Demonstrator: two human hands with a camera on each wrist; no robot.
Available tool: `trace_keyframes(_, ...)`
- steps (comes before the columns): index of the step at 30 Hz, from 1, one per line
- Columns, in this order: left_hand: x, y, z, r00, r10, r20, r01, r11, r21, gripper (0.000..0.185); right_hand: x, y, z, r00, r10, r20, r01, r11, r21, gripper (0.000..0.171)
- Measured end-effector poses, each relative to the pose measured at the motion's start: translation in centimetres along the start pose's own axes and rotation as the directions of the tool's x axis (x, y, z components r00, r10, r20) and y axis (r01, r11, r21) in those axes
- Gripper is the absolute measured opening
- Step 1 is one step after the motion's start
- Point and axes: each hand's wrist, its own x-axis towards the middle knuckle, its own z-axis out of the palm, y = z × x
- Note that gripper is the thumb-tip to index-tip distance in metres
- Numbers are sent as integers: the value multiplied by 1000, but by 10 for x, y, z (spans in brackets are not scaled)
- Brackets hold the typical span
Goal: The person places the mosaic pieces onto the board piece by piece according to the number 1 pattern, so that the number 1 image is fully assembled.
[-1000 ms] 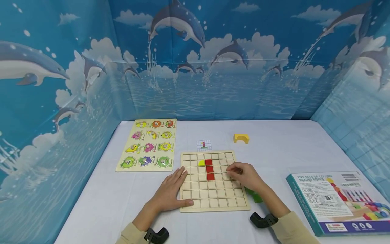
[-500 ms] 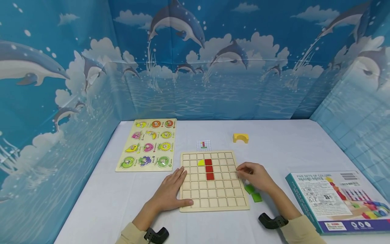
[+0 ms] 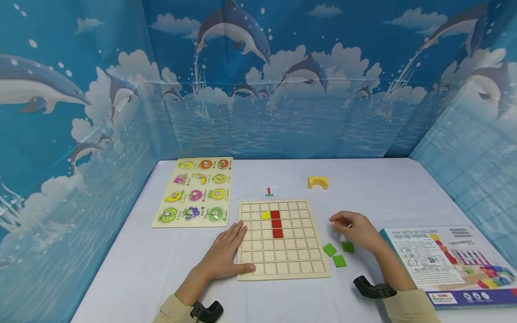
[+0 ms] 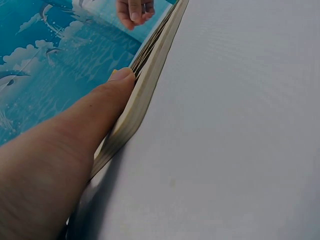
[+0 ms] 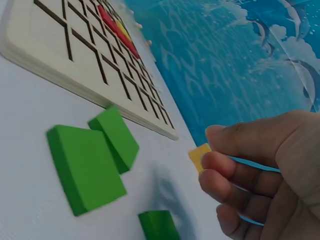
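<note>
My left hand (image 3: pixel 224 252) rests on the left edge of the wooden grid board (image 3: pixel 282 269), its thumb (image 4: pixel 107 100) lying over the rim in the left wrist view. Three red squares (image 3: pixel 276 224) stand in a column on the board, with a yellow piece (image 3: pixel 265 215) beside the top one. Right of the board, my right hand (image 3: pixel 357 229) hovers with loosely curled fingers and nothing visible in its grasp. Below it lie three green square tiles (image 5: pixel 85 167). Behind its fingertips in the right wrist view, part of the yellow arch block (image 5: pixel 198 154) shows.
A small pattern card (image 3: pixel 269 193) lies just behind the board. The fruit puzzle board (image 3: pixel 224 215) is at the back left, and the arch block stands behind and right of the grid. A flat toy box (image 3: pixel 436 269) occupies the right side.
My right hand has moved right, from over the board's right side to beyond the green tiles, which are now uncovered. The left hand and the pieces on the board have stayed put.
</note>
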Motion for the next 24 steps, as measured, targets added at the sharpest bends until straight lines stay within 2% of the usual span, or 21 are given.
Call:
trace_keyframes(6, 0, -1, 1, 1000, 5, -3, -5, 1000, -2, 105, -4, -2, -13, 994, 63, 92, -60, 997, -40, 15)
trace_keyframes(15, 1, -3, 2, 1000, -5, 5, 5, 1000, 9, 106, -8, 1, -21, 954, 143, 265, -147, 989, -6, 24)
trace_keyframes(18, 1, -3, 2, 1000, -7, 9, 7, 1000, 10, 106, -8, 4, -21, 943, 161, 291, -171, 985, 7, 26)
trace_keyframes(24, 1, -3, 3, 1000, -6, 7, 6, 1000, 7, 106, -11, 8, -19, 938, 159, 307, -161, 987, -19, 32)
